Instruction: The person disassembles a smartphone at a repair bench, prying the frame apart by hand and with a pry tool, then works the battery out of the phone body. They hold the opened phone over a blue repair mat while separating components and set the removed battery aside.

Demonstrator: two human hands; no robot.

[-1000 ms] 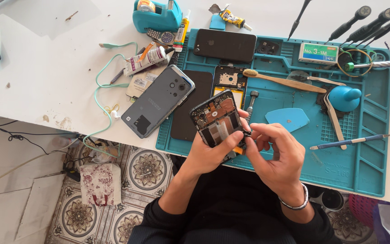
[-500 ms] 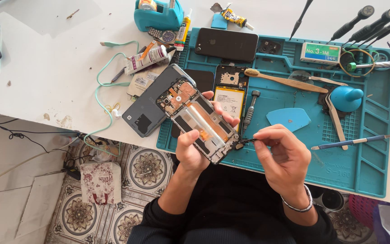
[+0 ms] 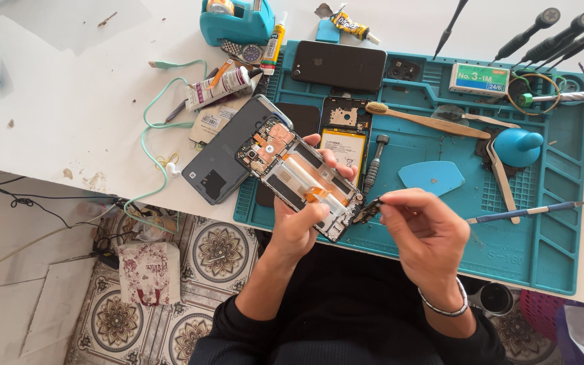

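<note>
At far left a dark grey phone back cover [image 3: 221, 159] lies face-down on the white table [image 3: 69, 115]. Beside it, the left hand [image 3: 300, 226] grips an opened black phone frame with exposed copper-coloured internals [image 3: 302, 177], held tilted over the edge of the teal rectangular silicone work mat [image 3: 542, 223]. The right hand [image 3: 427, 233] pinches a small dark component [image 3: 368, 210] just beside the frame's lower corner. A blue-handled tool [image 3: 525, 212] lies further right on the mat.

One head-worn camera looks steeply down from close above the table [image 3: 69, 122]. The fingers [image 3: 400, 199] sit near centre, the floor [image 3: 136, 297] below-left of them.
</note>
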